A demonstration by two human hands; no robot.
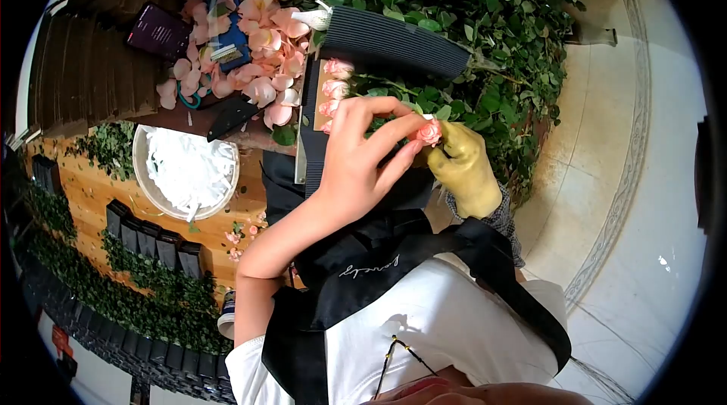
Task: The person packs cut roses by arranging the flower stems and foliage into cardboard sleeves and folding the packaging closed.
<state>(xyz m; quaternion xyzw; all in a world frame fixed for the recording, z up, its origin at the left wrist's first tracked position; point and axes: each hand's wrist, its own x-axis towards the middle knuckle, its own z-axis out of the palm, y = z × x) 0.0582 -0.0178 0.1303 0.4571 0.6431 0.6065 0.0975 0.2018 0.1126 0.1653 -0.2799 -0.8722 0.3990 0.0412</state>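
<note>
A pink rose (429,132) with a green leaf beside its bloom is held between my two hands. My right hand (460,159), in a yellow glove, is closed around it just below the bloom; the stem is mostly hidden. My bare left hand (366,140) has its thumb and forefinger closed against the bloom's left side. Behind my left hand, several pink roses (335,89) lie in a row on brown cardboard, with black corrugated wrap (397,43) next to them. The lower roses are partly covered by my left hand.
Loose pink petals (265,41), a phone (157,31) and stacked cardboard (91,64) are at the left. Leafy stems (522,18) fill the upper right. A round tub (138,170) holds white strips. Black-wrapped bundles (155,242) stand on the floor.
</note>
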